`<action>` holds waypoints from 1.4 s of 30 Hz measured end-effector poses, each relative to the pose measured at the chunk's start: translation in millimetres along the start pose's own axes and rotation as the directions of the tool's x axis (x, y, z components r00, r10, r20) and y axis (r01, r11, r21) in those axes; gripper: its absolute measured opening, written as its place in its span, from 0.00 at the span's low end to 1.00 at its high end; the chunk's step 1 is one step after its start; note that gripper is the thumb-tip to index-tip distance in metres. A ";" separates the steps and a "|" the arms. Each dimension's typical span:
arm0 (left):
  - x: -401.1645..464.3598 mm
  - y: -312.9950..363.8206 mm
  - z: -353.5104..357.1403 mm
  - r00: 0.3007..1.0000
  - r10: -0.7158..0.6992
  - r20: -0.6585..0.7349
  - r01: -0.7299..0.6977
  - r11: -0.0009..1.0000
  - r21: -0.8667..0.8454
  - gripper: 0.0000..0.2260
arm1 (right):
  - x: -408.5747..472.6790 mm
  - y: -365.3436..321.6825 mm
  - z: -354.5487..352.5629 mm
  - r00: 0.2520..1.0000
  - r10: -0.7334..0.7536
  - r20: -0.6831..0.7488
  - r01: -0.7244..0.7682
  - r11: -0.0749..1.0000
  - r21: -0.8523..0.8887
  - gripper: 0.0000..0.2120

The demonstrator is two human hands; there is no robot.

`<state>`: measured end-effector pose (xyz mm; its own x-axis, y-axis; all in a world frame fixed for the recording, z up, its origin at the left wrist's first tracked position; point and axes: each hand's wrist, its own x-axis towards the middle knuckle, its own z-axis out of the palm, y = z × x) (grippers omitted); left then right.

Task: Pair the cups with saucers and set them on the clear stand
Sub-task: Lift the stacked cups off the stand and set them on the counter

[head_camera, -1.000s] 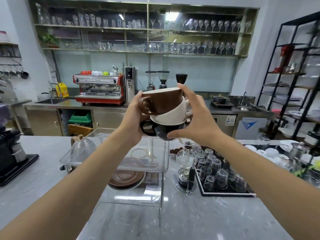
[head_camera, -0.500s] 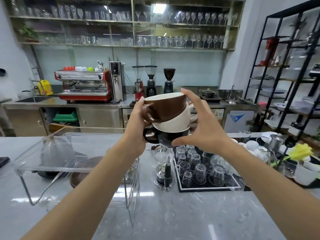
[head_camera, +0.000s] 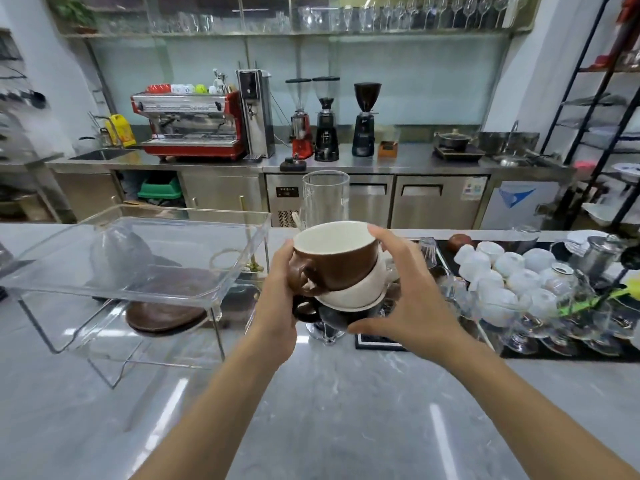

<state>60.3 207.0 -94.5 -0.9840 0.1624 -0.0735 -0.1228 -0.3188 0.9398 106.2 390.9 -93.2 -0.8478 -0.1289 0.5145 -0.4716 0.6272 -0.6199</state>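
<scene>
Three nested cups, brown cup (head_camera: 341, 258) topmost, sit mid-frame above the surface (head_camera: 329, 410), clasped by left hand (head_camera: 280, 299) and right hand (head_camera: 405, 306). Tilted stack could slip before reaching the clear stand (head_camera: 138, 258) at left.

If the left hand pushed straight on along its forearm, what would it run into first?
Probably the tall clear glass vessel standing just beyond the cup stack that the left hand grips, though depth is hard to judge. The clear stand lies off to the left.
</scene>
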 end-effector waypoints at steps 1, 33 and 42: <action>-0.7 -8.6 -2.4 1.000 -0.007 -0.012 0.007 1.000 0.003 0.20 | -5.3 5.7 5.6 1.000 0.006 0.007 -0.006 1.000 0.008 0.59; 16.9 -143.5 -61.3 0.952 -0.234 -0.199 0.227 0.972 -0.058 0.22 | -65.2 113.4 115.6 0.970 0.170 0.176 -0.190 0.976 0.105 0.56; 17.3 -150.8 -64.9 0.955 -0.222 -0.198 0.204 0.973 -0.109 0.21 | -66.4 121.3 122.8 0.970 0.159 0.181 -0.176 0.981 0.079 0.56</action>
<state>53.4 197.3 -259.2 -0.9376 0.0409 -0.3453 -0.3343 -0.3791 0.8629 75.4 381.2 -275.3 -0.9419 -0.1643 0.2931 -0.3327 0.5771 -0.7458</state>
